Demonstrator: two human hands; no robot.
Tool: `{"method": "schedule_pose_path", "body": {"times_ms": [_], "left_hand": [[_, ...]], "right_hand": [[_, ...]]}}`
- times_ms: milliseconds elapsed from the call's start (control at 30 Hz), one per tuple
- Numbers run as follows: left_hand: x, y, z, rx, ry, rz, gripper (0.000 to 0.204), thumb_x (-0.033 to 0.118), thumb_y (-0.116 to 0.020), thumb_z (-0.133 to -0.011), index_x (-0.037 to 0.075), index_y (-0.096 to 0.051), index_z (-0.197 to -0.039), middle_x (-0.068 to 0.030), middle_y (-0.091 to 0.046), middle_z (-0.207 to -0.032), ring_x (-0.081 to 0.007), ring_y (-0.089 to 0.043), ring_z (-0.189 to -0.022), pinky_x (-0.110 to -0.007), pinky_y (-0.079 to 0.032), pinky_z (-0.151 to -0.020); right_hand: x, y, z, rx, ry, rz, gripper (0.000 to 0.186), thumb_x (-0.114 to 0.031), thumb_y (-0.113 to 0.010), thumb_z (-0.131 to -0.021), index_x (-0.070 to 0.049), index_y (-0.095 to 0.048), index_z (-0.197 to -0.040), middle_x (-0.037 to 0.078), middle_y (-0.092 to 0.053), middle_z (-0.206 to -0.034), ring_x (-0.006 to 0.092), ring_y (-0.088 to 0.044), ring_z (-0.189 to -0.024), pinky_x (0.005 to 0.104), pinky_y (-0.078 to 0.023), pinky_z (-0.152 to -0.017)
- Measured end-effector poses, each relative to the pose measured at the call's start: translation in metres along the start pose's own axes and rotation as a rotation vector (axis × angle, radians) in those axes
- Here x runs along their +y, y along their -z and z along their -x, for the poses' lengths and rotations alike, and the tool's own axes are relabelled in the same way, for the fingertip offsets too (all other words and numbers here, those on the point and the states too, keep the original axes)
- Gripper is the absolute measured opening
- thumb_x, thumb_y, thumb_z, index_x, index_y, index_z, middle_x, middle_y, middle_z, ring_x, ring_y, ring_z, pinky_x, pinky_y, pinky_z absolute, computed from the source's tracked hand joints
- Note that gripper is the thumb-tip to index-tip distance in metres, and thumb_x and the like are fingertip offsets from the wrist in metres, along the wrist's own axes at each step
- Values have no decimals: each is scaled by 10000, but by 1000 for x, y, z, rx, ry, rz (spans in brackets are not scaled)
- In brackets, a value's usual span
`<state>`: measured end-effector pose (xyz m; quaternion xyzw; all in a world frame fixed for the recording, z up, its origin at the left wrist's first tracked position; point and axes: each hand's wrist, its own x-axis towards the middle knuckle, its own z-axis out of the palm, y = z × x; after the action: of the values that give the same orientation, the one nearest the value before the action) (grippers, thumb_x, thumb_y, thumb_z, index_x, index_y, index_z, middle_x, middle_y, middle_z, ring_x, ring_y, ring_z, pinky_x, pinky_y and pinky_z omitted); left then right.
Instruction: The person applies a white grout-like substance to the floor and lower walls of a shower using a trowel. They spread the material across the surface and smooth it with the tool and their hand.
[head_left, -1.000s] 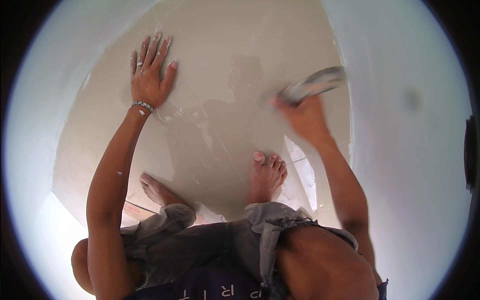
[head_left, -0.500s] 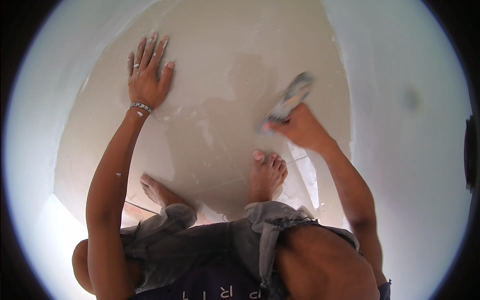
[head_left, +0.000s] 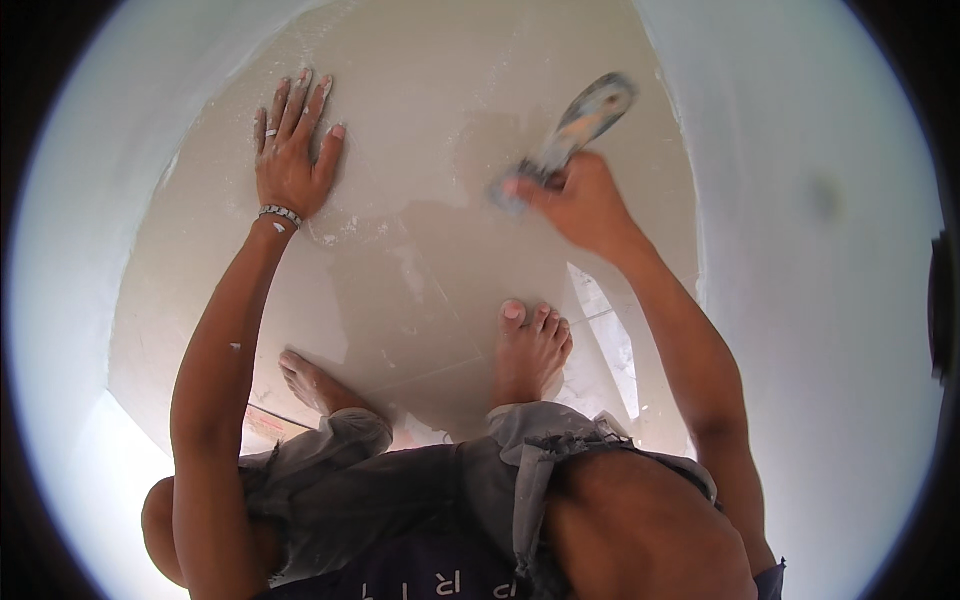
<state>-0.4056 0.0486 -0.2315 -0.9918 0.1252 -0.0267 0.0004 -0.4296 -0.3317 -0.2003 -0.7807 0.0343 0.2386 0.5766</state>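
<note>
My left hand (head_left: 295, 170) lies flat on the beige tiled floor (head_left: 400, 150), fingers stretched out, with white smears on them, a ring and a linked bracelet at the wrist. My right hand (head_left: 585, 205) grips a putty knife (head_left: 590, 115), its rounded handle end pointing away toward the far right. The blade is blurred by motion and partly behind the thumb; it is low over the floor, and I cannot tell whether it touches. White specks and smears mark the tiles around both hands.
My bare left foot (head_left: 315, 382) and right foot (head_left: 530, 350) stand on the floor. Pale walls curve up on the left (head_left: 120, 180) and right (head_left: 800, 300). A white sheet-like piece (head_left: 610, 335) lies beside my right foot.
My right hand has moved farther from my feet and slightly left, carrying the putty knife. My left hand stays flat in nearly the same place.
</note>
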Motion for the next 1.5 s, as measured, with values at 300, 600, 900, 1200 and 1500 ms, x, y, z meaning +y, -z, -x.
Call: {"method": "schedule_pose_path", "body": {"times_ms": [300, 600, 900, 1200, 1500], "left_hand": [[1, 2, 0, 4, 30, 41, 596, 524, -445, -1067, 335, -431, -1632, 25, -375, -1718, -244, -268, -1615, -538, -158, -1333], [3, 6, -1, -30, 34, 12, 616, 495, -441, -1069, 291, -407, -1649, 6, -352, -1730, -254, -262, -1618, -518, -150, -1335], [5, 6, -3, -50, 51, 19, 605, 489, -417, -1070, 336, -379, -1655, 27, -318, -1744, -234, -216, -1632, -523, -131, -1342], [19, -3, 1, -75, 66, -34, 688, 432, -383, -1080, 187, -247, -1708, -86, -186, -1785, -310, -89, -1658, -597, -33, -1318], [62, 18, -4, -190, 30, 7, 763, 453, -442, -1039, 135, -248, -1704, -118, -182, -1783, -326, -79, -1659, -633, -4, -1305]], "right_hand": [[-3, -2, -25, -35, 80, 156, 288, -258, -788, -962, 22, -735, -996, 143, -753, -842, 216, -687, -760, 379, -549, -729], [-1, 1, -34, 9, 41, 56, 300, -284, -775, -971, 13, -740, -956, 134, -733, -778, 211, -670, -721, 398, -530, -683], [3, 8, -2, 73, -35, -56, 294, -218, -817, -951, 49, -703, -995, 114, -759, -870, 192, -696, -790, 371, -552, -733], [-4, 7, -22, 235, 19, -178, 316, -231, -800, -964, 73, -715, -942, 163, -746, -843, 253, -724, -790, 391, -561, -739], [-8, -10, -35, -21, 85, 8, 295, -269, -822, -959, 19, -762, -935, 71, -752, -849, 123, -664, -712, 314, -548, -671]]}}
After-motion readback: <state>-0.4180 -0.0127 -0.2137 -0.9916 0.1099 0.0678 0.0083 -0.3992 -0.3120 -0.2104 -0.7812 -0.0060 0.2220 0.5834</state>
